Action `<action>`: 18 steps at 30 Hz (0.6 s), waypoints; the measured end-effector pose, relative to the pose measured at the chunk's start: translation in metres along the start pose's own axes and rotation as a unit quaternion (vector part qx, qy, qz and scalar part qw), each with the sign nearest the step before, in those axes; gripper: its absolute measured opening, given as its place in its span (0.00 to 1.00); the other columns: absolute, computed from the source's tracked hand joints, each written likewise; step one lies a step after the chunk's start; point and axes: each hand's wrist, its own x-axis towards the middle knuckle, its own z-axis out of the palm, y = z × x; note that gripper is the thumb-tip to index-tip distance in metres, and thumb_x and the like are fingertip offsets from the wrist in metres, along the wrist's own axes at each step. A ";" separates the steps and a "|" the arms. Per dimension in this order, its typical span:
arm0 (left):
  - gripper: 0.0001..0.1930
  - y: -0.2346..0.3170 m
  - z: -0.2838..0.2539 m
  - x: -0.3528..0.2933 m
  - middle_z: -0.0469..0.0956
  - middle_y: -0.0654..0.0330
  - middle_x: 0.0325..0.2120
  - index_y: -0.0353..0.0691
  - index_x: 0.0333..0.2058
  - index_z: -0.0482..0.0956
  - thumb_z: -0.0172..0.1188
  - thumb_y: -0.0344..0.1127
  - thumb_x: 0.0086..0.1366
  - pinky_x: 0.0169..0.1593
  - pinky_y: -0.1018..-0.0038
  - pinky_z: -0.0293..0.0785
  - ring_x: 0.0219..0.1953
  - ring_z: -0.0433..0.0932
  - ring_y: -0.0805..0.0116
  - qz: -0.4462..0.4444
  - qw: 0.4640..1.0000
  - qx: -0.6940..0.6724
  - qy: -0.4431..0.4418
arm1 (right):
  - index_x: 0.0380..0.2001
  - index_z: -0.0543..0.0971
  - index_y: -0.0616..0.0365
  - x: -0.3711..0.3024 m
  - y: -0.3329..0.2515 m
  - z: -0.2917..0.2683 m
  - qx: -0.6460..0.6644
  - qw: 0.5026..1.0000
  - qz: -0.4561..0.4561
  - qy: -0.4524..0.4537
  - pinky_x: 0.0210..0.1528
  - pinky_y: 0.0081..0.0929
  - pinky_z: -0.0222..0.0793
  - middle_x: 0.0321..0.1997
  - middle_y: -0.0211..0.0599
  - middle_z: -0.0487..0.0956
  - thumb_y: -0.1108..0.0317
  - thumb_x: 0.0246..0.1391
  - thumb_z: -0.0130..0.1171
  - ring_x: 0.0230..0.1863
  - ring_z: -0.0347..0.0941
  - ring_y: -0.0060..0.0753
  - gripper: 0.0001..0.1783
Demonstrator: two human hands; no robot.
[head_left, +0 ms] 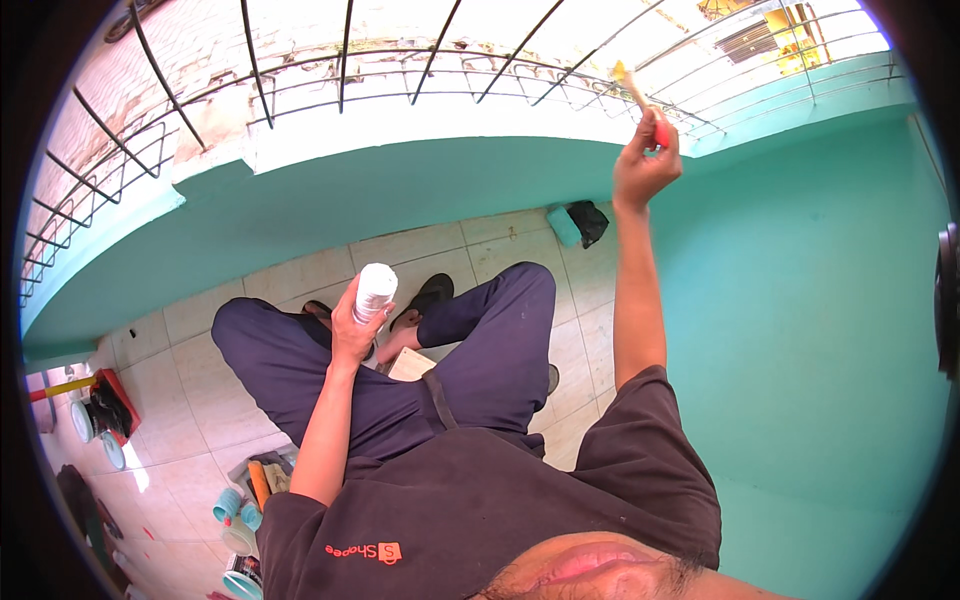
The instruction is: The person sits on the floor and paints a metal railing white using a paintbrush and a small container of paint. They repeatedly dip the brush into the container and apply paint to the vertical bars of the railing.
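My right hand [645,175] is raised at the far right, fingers closed round the red handle of a small paintbrush [634,90]. The brush's pale yellow tip points up and left, close to the black wire grille [345,60]; whether it touches the wires I cannot tell. Lower down, in front of my lap, my left hand [348,330] wraps round a white cylindrical container [376,287]. That container is held roughly upright, its pale top toward me; what is inside does not show.
A teal wall [800,300] rises on the right and a low one with a white ledge [400,125] curves ahead. On the tiled floor [190,390] are a black bag [590,224], a red dustpan [120,405], a tool tray [268,478] and light blue cups [227,505].
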 end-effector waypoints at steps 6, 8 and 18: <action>0.34 -0.005 -0.001 -0.003 0.81 0.48 0.47 0.31 0.58 0.72 0.73 0.31 0.52 0.52 0.67 0.76 0.48 0.82 0.59 -0.008 1.000 0.008 0.007 | 0.34 0.81 0.64 -0.009 -0.011 -0.002 -0.011 0.999 0.028 -0.023 0.24 0.25 0.60 0.22 0.31 0.73 0.67 0.64 0.60 0.21 0.64 0.25 0.10; 0.34 -0.004 -0.001 -0.002 0.81 0.48 0.47 0.31 0.58 0.72 0.73 0.30 0.52 0.52 0.66 0.76 0.48 0.82 0.59 0.002 1.000 0.015 0.007 | 0.33 0.81 0.66 -0.006 -0.003 -0.004 -0.022 0.998 0.052 0.011 0.23 0.23 0.61 0.22 0.31 0.74 0.64 0.65 0.60 0.20 0.63 0.22 0.13; 0.34 -0.001 -0.001 -0.002 0.81 0.48 0.47 0.31 0.58 0.72 0.73 0.30 0.52 0.52 0.67 0.76 0.47 0.82 0.60 -0.011 1.000 -0.022 0.001 | 0.32 0.80 0.64 -0.017 -0.007 0.000 0.007 1.000 0.019 -0.021 0.24 0.27 0.60 0.24 0.34 0.75 0.67 0.63 0.61 0.22 0.66 0.29 0.10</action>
